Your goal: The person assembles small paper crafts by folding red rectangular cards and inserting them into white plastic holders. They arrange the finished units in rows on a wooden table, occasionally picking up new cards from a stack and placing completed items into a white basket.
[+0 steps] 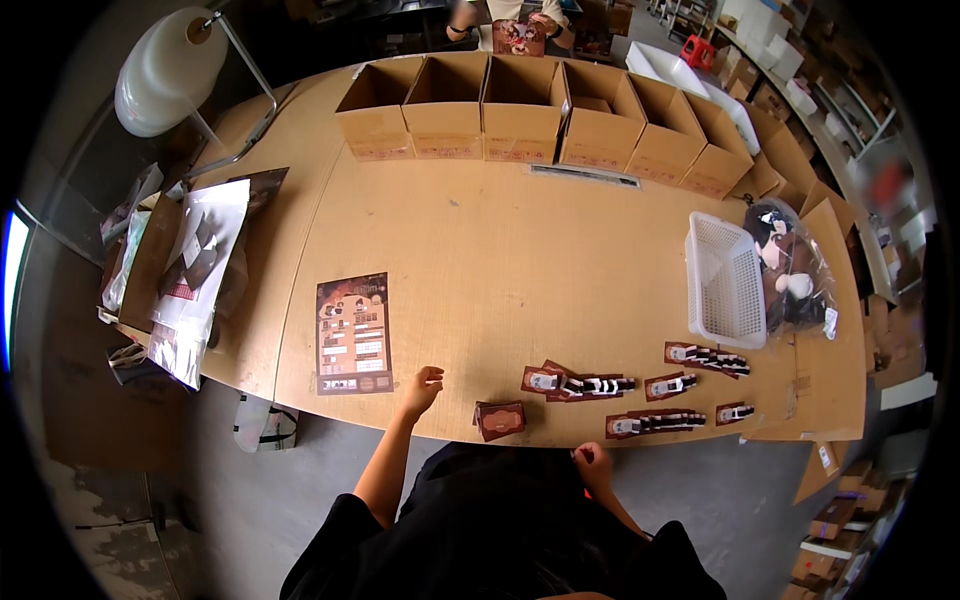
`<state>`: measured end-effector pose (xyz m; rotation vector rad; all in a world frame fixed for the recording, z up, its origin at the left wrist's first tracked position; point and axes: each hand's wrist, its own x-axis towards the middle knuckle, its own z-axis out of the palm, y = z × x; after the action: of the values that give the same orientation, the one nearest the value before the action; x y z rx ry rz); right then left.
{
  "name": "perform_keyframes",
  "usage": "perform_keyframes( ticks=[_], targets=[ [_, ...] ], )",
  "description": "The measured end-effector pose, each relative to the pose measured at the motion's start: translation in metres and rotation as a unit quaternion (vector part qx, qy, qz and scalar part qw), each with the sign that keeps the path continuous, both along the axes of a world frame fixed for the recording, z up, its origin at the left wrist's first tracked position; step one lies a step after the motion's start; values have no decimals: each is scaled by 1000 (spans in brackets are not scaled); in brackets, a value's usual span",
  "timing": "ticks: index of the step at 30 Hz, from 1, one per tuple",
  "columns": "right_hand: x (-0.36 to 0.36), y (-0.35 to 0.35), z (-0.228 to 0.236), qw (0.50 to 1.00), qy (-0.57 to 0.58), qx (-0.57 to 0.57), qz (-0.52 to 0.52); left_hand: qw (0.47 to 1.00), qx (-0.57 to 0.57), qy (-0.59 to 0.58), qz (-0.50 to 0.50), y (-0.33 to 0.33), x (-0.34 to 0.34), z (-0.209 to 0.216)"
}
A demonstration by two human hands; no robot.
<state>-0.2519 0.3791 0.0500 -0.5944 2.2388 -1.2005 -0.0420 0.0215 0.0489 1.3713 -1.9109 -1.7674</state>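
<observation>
Near the front edge of the table (450, 250), a stack of brown cards (500, 421) lies slightly askew, between the left hand (426, 388) and the right hand (592, 466). The left hand's fingers are loosely bent, pinching nothing visible; the right hand, at the table's edge, shows too small for me to tell whether its fingers grip anything. A forearm brushing the stack could push it off, since little tabletop lies in front of it. Further right, the overlapping card rows (655, 424) seem loose, so a careless reach across could slide neighbouring groups together and mix them. The printed sheet (355, 334), flat beyond the left hand, could be dragged crooked by a passing wrist.
</observation>
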Motion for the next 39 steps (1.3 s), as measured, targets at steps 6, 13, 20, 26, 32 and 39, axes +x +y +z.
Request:
perform_keyframes(
  ticks=[6,13,20,26,32,39],
  targets=[
    [27,-13,-16,998,57,5,35,999,5,-12,45,-3,23,-4],
    [20,-24,-34,982,172,4,79,997,25,11,69,-3,14,14],
    [23,-39,-16,958,264,31,105,998,-17,-31,42,-9,32,-20],
    [33,-38,-27,952,294,40,79,992,81,29,88,-10,58,-46],
    [35,-42,-31,951,302,44,42,959,208,48,185,-21,57,-32],
    [42,-48,-28,952,301,54,28,959,213,56,178,-24,62,-39]
  ],
)
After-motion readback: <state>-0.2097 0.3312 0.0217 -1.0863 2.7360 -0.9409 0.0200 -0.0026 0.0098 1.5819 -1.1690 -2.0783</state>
